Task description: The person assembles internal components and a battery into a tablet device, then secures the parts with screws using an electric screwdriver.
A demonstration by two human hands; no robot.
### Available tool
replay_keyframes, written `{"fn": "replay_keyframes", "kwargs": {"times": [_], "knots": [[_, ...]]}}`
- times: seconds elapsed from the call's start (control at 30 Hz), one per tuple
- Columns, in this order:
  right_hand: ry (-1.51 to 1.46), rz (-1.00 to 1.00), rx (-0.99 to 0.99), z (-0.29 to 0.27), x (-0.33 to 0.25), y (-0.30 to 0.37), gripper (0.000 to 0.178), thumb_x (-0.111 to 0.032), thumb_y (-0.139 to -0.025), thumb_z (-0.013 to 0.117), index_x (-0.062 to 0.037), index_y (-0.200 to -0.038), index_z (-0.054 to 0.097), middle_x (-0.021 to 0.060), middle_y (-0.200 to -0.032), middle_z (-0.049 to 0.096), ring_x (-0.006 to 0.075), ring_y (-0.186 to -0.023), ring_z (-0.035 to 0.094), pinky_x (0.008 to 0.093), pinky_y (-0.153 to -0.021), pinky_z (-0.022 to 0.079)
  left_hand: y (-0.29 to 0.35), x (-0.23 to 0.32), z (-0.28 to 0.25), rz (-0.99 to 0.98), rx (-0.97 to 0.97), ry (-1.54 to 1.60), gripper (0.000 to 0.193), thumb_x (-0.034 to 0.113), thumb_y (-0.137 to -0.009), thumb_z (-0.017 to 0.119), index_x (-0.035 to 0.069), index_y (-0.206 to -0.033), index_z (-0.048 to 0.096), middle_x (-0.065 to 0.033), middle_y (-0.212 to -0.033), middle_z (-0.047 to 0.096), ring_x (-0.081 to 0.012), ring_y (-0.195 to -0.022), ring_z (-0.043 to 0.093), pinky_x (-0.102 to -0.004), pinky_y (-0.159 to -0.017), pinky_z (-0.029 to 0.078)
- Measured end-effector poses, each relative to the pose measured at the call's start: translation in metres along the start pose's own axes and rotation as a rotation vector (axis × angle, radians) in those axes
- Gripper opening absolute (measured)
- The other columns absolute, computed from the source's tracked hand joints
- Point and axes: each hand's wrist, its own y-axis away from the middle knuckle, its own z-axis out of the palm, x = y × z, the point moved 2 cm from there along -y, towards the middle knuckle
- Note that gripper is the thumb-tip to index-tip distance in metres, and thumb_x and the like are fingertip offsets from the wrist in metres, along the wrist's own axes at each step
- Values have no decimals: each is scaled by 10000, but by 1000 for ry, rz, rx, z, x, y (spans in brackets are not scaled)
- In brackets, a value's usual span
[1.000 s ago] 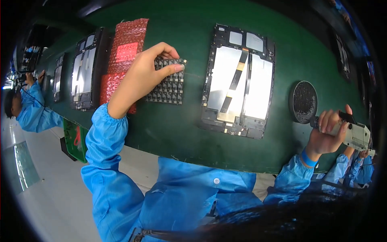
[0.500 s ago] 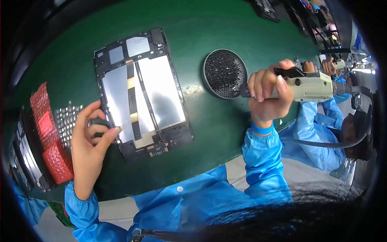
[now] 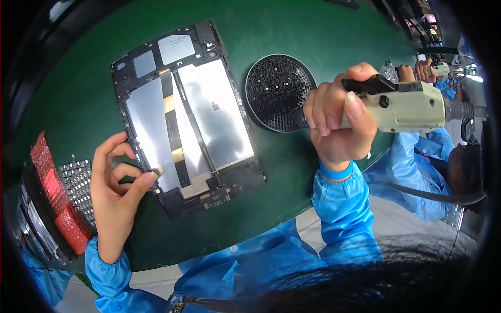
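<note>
An opened tablet body (image 3: 224, 120) lies on the green bench, its silver battery plates, slanted ribbon cable and black frame facing up. My left hand (image 3: 117, 193) grips the tablet's left edge near the lower corner, thumb on top and fingers along the side. Wrapped in my right hand (image 3: 339, 120) is a cream electric screwdriver (image 3: 412, 107) with a black lever, held nearly level. Its nose points left at the lower right rim of a round dish (image 3: 276, 88) full of small dark screws. My fingers and the rim hide the bit's tip.
At the left, red bubble wrap (image 3: 57, 193) leans by a stack of dark panels (image 3: 39, 224), next to a patch of small metal parts (image 3: 78, 188). A grey cable (image 3: 428, 193) hangs at the right, where a co-worker's blue sleeve (image 3: 404, 156) shows.
The whole view has shifted slightly, and the tablet looks larger and a little more turned. Both hands keep their holds. The screwdriver's nose stays by the dish's lower right rim.
</note>
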Motion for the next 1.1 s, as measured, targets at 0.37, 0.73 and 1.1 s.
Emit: {"fn": "replay_keyframes", "kwargs": {"times": [0.37,0.73,1.1], "knots": [[89,33,16,7,2,2,367,-202,-969,509,-31,-1293,482,4,-606,414,99,-434,370,285,-434,357,3,-3,-6,17,10,-19,697,-142,-830,740,-22,-1449,443,-119,-1186,557,-119,-848,684,-229,-763,616],[174,5,-17,9,4,1,307,-217,-976,508,-31,-1220,495,9,-602,423,113,-439,375,301,-443,367,1,-1,-3,11,-2,-37,674,-126,-843,741,-12,-1444,458,-118,-1196,549,-127,-842,691,-214,-716,605],[109,-82,11,23,-7,-5,410,-287,-1043,468,-9,-1339,525,-18,-631,383,77,-450,339,276,-435,340,-5,6,-14,-5,-125,61,587,-50,-882,756,-11,-1381,448,-70,-1114,527,-131,-860,693,-246,-720,605]]}}
